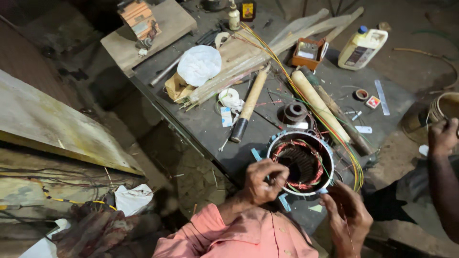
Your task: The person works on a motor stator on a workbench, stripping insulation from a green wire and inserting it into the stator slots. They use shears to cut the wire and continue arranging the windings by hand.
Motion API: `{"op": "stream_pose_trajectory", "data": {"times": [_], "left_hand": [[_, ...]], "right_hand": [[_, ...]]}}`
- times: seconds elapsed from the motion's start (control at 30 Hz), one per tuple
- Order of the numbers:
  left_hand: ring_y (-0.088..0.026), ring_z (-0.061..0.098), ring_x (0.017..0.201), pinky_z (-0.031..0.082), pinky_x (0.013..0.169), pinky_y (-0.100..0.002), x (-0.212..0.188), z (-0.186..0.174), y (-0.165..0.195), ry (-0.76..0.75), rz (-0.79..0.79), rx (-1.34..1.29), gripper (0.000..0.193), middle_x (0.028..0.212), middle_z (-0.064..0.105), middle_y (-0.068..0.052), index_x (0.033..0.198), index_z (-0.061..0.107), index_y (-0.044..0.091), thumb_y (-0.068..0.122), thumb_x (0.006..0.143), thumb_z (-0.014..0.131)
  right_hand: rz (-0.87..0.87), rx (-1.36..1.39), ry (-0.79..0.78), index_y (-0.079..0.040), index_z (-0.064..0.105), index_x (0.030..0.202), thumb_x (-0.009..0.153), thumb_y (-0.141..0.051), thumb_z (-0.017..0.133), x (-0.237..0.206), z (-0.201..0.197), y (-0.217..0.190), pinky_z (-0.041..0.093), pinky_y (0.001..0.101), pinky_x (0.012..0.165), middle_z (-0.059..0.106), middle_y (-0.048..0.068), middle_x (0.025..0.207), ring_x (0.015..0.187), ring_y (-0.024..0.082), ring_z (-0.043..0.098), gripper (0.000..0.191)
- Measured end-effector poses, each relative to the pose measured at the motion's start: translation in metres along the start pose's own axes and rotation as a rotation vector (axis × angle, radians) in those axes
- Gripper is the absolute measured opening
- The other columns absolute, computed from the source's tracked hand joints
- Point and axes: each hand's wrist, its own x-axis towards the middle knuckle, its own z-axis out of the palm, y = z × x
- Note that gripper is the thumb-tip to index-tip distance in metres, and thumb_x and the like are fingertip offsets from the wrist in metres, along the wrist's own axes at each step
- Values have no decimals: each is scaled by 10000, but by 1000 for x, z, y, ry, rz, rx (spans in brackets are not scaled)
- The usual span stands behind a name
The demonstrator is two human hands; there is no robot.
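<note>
A round metal motor stator (300, 165) with copper windings bound in red lies on the dark workbench (210, 124), near its front edge. My left hand (262, 182) rests on the stator's left rim, with its fingers pinched on the winding there. Just below the stator's right rim, my right hand (347, 216) has its fingers closed on thin wire strands. A bundle of coloured wires (306, 93) runs from the stator's right side up across the bench.
On the bench lie a wooden-handled tool (248, 102), a cardboard tube (319, 105), a white bag (199, 64), an orange box (308, 53), a plastic bottle (362, 48) and tape rolls. Another person's hand (442, 136) is at the right. Boards and tangled wires lie on the left.
</note>
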Motion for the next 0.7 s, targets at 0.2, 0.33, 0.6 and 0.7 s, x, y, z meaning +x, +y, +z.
{"op": "stream_pose_trajectory", "data": {"times": [0.2, 0.33, 0.6, 0.7], "left_hand": [[-211, 704, 775, 555, 728, -339, -3, -2, 2, 128, -116, 70, 66, 863, 734, -74, 1004, 699, 47, 107, 983, 681], [-160, 671, 680, 528, 644, -295, -10, -2, 1, 152, -207, 77, 92, 791, 689, -67, 970, 699, 16, 109, 970, 699], [-166, 652, 689, 512, 657, -294, -10, -6, -1, 98, -181, 30, 76, 791, 673, -66, 958, 685, 26, 99, 980, 685], [-182, 640, 682, 506, 644, -301, -10, -5, -2, 80, -155, 46, 76, 796, 668, -75, 964, 689, 26, 97, 944, 708]], "right_hand": [[-246, -337, -103, 32, 704, 1047, 869, -57, 803, 2, -5, -2, 540, 284, 743, 697, 130, 943, 792, 196, 681, 222], [-247, -340, -127, -8, 737, 1059, 885, -42, 776, 0, -2, -7, 545, 288, 713, 722, 117, 971, 789, 204, 698, 181], [-348, -373, -127, -29, 731, 1085, 899, -5, 771, -1, 16, -28, 561, 306, 734, 714, 109, 1005, 857, 227, 709, 192], [-357, -409, -140, -36, 728, 1086, 878, 20, 770, -1, 23, -31, 560, 312, 702, 718, 110, 1006, 841, 236, 706, 219]]}}
